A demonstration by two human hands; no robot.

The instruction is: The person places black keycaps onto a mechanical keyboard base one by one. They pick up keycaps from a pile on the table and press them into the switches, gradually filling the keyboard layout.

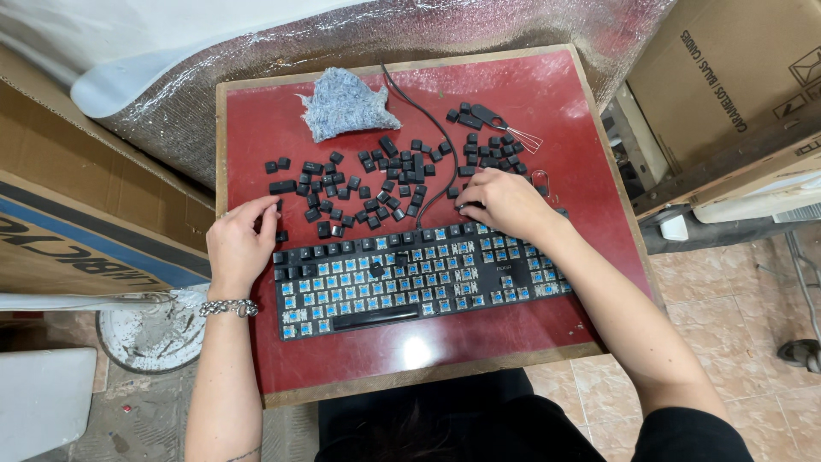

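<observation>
On the red wooden bench (pixel 547 103), your left hand (pixel 239 244) lies spread at the left end of the black keyboard with bare blue switches (pixel 419 278); loose black keycaps (pixel 376 184) lie above; your right hand (pixel 505 201) pinches one keycap at the top edge.

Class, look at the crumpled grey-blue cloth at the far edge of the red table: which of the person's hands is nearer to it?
Left, narrowly. The left hand lies below and left of the crumpled grey-blue cloth, by the black keyboard; the right hand lies below and farther right.
</observation>
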